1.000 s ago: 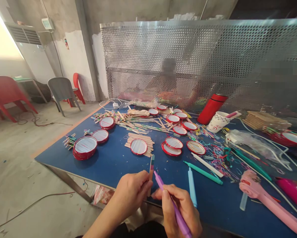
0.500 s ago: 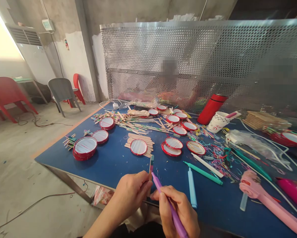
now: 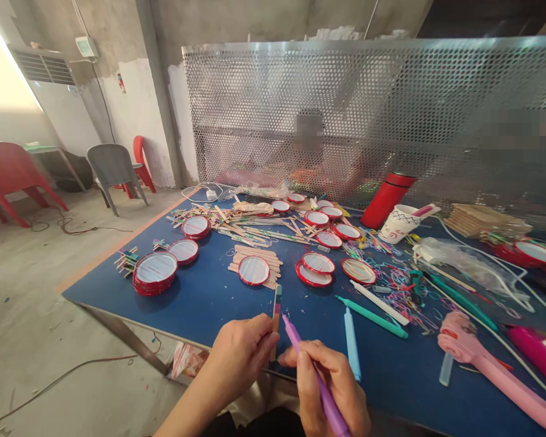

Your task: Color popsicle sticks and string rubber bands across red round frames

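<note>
Between its thumb and fingers my left hand [image 3: 245,349] grips a wooden craft stick [image 3: 277,309], held upright with teal and purple bands near its top. A purple marker pen [image 3: 320,385] is in my right hand [image 3: 331,382], its tip just right of the stick with a small gap. Right of that hand lie a light blue marker [image 3: 352,345], a teal marker [image 3: 373,317] and a white marker [image 3: 379,302]. Beyond my hands, a red-rimmed round lid [image 3: 254,271] rests on plain craft sticks [image 3: 254,252].
Stacked red-rimmed lids [image 3: 155,273] stand at the left of the blue table [image 3: 200,303]. Heaps of sticks, loops of coloured bands [image 3: 400,285], a red flask [image 3: 388,200] and a paper cup [image 3: 399,223] lie farther back. A pink handheld device [image 3: 491,364] sits right; a perforated metal screen [image 3: 273,109] closes the back.
The purple marker's tip moved left onto the stick half a second ago, then drew back right, off it. My left hand keeps its hold on the stick.
</note>
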Motion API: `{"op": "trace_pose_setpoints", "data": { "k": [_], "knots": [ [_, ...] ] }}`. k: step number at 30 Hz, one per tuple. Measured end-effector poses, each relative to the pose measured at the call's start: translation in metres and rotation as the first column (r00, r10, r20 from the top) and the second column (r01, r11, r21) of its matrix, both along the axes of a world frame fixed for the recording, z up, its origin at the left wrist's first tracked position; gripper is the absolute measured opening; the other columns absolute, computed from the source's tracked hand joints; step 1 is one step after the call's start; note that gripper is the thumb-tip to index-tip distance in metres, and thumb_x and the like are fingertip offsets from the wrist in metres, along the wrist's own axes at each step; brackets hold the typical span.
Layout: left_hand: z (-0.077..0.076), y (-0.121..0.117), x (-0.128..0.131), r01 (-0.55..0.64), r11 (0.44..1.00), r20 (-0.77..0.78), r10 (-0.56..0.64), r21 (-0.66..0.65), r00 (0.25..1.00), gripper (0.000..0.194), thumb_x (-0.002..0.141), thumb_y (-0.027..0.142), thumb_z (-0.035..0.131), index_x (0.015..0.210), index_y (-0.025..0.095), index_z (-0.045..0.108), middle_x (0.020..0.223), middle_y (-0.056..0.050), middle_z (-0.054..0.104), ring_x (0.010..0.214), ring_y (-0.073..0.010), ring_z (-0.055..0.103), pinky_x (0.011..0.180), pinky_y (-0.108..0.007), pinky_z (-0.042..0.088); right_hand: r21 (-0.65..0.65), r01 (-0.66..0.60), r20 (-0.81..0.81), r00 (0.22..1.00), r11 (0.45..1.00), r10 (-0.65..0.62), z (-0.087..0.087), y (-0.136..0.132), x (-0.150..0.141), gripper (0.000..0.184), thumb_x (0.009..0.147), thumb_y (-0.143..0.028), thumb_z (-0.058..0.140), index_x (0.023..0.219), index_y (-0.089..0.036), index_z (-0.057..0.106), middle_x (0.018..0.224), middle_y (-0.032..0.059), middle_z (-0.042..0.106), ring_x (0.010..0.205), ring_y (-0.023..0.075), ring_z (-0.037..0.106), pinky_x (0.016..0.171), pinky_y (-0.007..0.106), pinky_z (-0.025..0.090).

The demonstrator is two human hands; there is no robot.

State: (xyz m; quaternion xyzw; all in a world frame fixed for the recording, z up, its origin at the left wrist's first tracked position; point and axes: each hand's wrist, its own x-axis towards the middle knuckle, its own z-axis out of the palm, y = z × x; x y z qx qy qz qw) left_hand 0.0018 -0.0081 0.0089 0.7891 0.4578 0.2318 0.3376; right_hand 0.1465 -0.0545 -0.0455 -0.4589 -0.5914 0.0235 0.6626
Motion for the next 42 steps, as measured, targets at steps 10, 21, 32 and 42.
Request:
{"op": "trace_pose_setpoints", "data": {
  "k": [10,21,32,42],
  "knots": [
    [0.0010,0.0024,0.0007,0.021,0.999,-0.013,-0.021,-0.033,1.000,0.028,0.099,0.034,0.035,0.073,0.024,0.037,0.065,0.001,0.057,0.057,-0.0145,0.053,0.057,-0.024,0.036,0.069,-0.030,0.071,0.997,0.997,0.025,-0.0010,0.0072,0.0013,0.010,0.097,-0.017,0.061,0.105,-0.020,0.067,0.080,0.0037,0.077,0.068,0.0167,0.075,0.057,0.024,0.062],
    [-0.0013,0.0005,-0.0003,0.021,1.000,0.003,-0.021,0.019,1.000,0.030,0.101,0.032,0.037,0.072,0.024,0.039,0.062,0.001,0.059,0.055,-0.0142,0.055,0.055,-0.024,0.037,-0.013,-0.027,0.030,0.999,1.000,0.028,-0.0031,0.0011,0.0003,0.009,0.098,-0.021,0.059,0.102,-0.022,0.068,0.078,0.0022,0.075,0.072,0.0170,0.074,0.062,0.027,0.060],
    [-0.0018,0.0003,-0.0007,-0.006,1.000,-0.019,0.007,0.006,1.000,0.029,0.099,0.032,0.037,0.071,0.024,0.036,0.064,0.000,0.060,0.057,-0.0151,0.055,0.057,-0.025,0.035,-0.047,0.041,-0.009,0.999,0.998,-0.041,-0.0007,-0.0006,-0.0032,0.008,0.099,-0.024,0.060,0.097,-0.022,0.068,0.073,0.0007,0.073,0.067,0.0162,0.072,0.063,0.027,0.059],
    [-0.0010,0.0014,0.0002,0.007,1.000,-0.014,-0.008,-0.023,1.000,0.027,0.098,0.034,0.034,0.073,0.024,0.037,0.066,-0.001,0.061,0.058,-0.0160,0.055,0.059,-0.026,0.035,0.040,-0.029,0.006,1.000,0.999,0.029,-0.0009,0.0015,-0.0022,0.009,0.096,-0.017,0.062,0.101,-0.021,0.068,0.073,-0.0008,0.074,0.064,0.0148,0.073,0.061,0.024,0.059]
  ]
}}
